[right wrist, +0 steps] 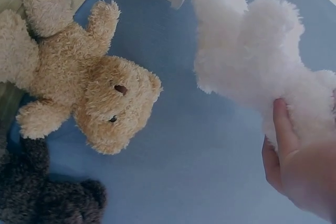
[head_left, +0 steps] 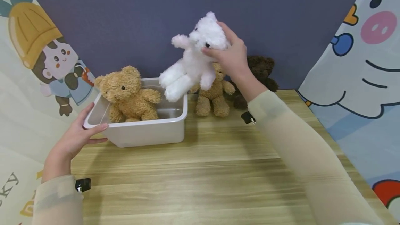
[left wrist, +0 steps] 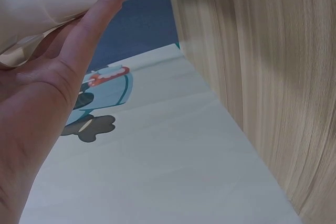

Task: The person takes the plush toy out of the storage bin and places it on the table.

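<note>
A fluffy white teddy bear [head_left: 200, 58] hangs tilted in the air, its feet over the right end of a white plastic bin [head_left: 150, 134]. My right hand [head_left: 232, 55] grips the bear by its head, thumb across the face. In the right wrist view, fingers [right wrist: 284, 129] of this hand press into the white fur. My left hand [head_left: 78, 133] holds the bin at its near left corner, fingers spread along the rim and wall. Inside the bin sits a golden-brown teddy bear [head_left: 128, 96], leaning left.
Behind my right hand, a light brown teddy bear [head_left: 214, 93] sits against the blue-grey back panel [head_left: 140, 20]. Beside it is a dark brown teddy bear [head_left: 260, 70], partly hidden by my wrist. Cartoon-printed sheets stand at both sides of the wooden table [head_left: 187, 183].
</note>
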{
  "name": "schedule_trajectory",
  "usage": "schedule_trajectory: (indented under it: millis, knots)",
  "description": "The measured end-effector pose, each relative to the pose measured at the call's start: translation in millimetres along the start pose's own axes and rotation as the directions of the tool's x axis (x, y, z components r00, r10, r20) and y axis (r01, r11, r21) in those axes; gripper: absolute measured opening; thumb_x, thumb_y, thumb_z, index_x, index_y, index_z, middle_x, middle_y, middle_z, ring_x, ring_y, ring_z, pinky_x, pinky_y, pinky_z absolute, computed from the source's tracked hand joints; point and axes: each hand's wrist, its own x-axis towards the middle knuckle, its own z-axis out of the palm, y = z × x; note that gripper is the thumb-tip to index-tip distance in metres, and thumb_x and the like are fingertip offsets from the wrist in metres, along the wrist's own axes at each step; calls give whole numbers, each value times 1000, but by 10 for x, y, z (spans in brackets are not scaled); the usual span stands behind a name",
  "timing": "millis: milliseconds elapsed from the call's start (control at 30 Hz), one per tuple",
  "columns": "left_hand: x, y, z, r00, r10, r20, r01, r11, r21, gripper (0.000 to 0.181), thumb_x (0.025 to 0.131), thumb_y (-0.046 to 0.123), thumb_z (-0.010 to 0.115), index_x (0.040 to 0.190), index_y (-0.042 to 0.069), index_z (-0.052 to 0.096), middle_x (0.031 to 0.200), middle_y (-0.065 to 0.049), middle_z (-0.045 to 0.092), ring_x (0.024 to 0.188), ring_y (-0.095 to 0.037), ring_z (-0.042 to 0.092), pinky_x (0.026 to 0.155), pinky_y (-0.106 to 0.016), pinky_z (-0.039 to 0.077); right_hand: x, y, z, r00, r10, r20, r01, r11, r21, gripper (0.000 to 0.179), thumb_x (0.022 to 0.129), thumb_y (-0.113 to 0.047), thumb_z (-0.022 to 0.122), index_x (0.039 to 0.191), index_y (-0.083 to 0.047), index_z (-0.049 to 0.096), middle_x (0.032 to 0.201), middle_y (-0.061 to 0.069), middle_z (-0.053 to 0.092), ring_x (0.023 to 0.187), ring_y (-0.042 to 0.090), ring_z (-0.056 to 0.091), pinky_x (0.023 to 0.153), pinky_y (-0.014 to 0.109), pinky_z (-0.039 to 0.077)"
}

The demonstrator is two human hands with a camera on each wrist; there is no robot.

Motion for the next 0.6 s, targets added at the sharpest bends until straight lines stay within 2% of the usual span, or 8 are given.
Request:
schedule_trajectory:
  millis: [167, 300, 433, 600]
  knots:
    - [-2, -4, 0, 1000, 5, -1, -5, 1000, -1, 103, 107, 20, 65, 170, 39, -14, 163, -32, 7, 104, 6, 60, 84, -43, 71, -103, 95, -159, 1000, -25, -15, 27, 987, 157, 86, 87, -23, 90, 158, -45, 47, 170, -9, 39, 155, 15, 40, 119, 39, 54]
    - [-2, -2, 3, 1000, 7, -5, -7, 1000, 1, 102, 107, 21, 65, 170, 38, -14, 163, -31, 9, 104, 6, 61, 84, -44, 71, -168, 150, -288, 998, -48, -29, 53, 972, 227, 80, 87, -16, 90, 153, -42, 54, 159, -1, 52, 141, 22, 53, 93, 34, 63]
    - [-2, 11, 6, 1000, 10, -13, -10, 1000, 11, 102, 107, 20, 65, 170, 37, -13, 162, -29, 11, 104, 5, 61, 85, -46, 71, -197, 214, -408, 997, -66, -45, 75, 966, 249, 74, 85, -14, 91, 147, -42, 61, 151, 2, 56, 129, 23, 55, 68, 29, 62]
    - [-9, 22, 10, 1000, 2, -10, -2, 1000, 12, 102, 108, 21, 65, 170, 36, -15, 163, -30, 11, 104, 5, 61, 85, -45, 71, -227, 261, -544, 995, -78, -58, 92, 950, 298, 75, 81, -6, 93, 144, -37, 66, 145, 2, 57, 125, 22, 54, 63, 25, 62]
